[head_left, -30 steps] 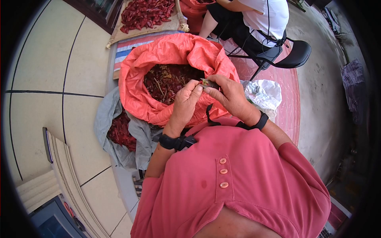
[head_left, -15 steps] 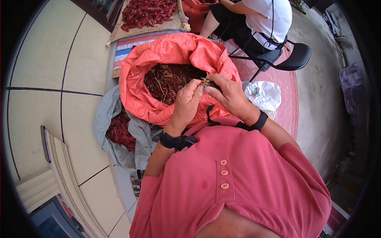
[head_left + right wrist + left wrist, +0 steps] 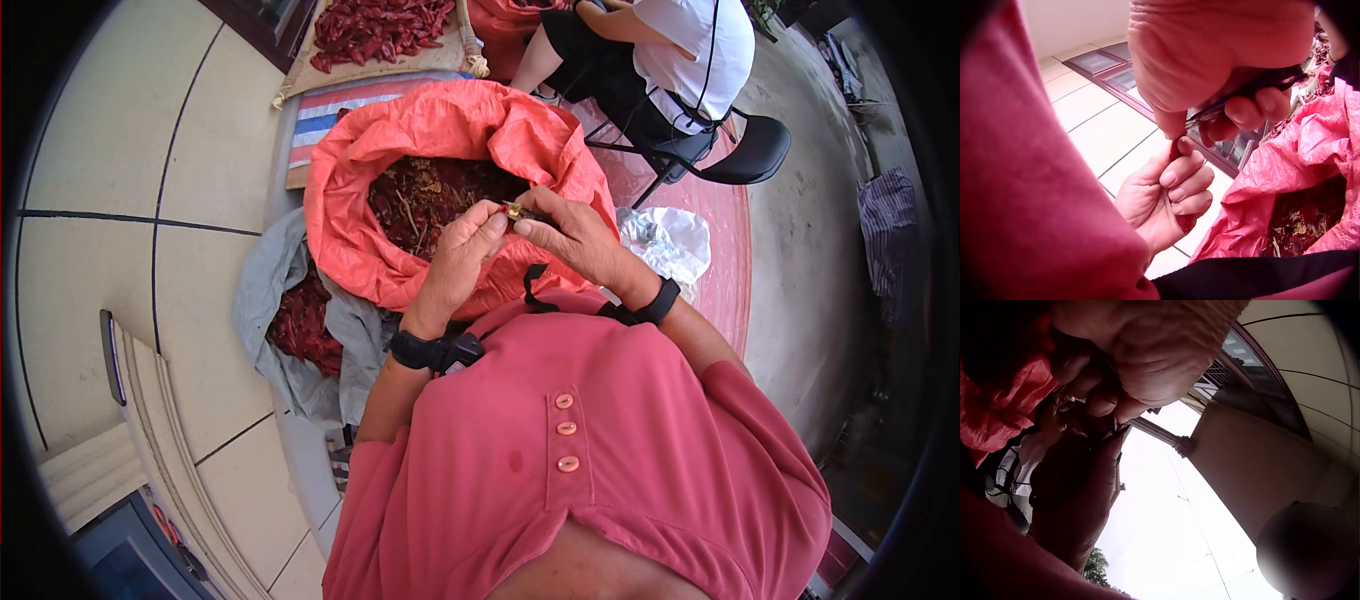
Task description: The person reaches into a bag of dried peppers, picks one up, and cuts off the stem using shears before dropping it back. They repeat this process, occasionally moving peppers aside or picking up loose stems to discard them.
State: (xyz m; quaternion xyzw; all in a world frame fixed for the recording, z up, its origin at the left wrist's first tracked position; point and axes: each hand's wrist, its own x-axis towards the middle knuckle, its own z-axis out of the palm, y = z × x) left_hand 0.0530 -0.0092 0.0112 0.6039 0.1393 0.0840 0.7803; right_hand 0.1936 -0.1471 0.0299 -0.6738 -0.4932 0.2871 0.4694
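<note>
Over the open red sack (image 3: 340, 215), both hands meet close together. The left hand (image 3: 462, 255) grips a red dried chili pepper (image 3: 1174, 150), its fingers curled round the body, which shows again below them in the right wrist view. In the right hand (image 3: 575, 235) is a slim dark tool (image 3: 1250, 87) with a metal blade; whether it is a knife or scissors I cannot tell. The blade and right thumb are right at the chili's upper end. A yellowish bit (image 3: 514, 210) shows between the hands. Dark red chili scraps and stems (image 3: 415, 205) lie inside the sack.
A grey sack (image 3: 262, 290) of red chilies stands at the left. Beyond the red sack, chilies (image 3: 385, 30) are heaped on a mat. A person (image 3: 690, 50) sits on a black folding chair (image 3: 755, 150). A white plastic bag (image 3: 670, 240) lies at the right.
The hands stay together over the sack. The left hand has shifted slightly left and down, and the yellowish bit between the fingertips shows more plainly. The seated person appears a little farther right.
</note>
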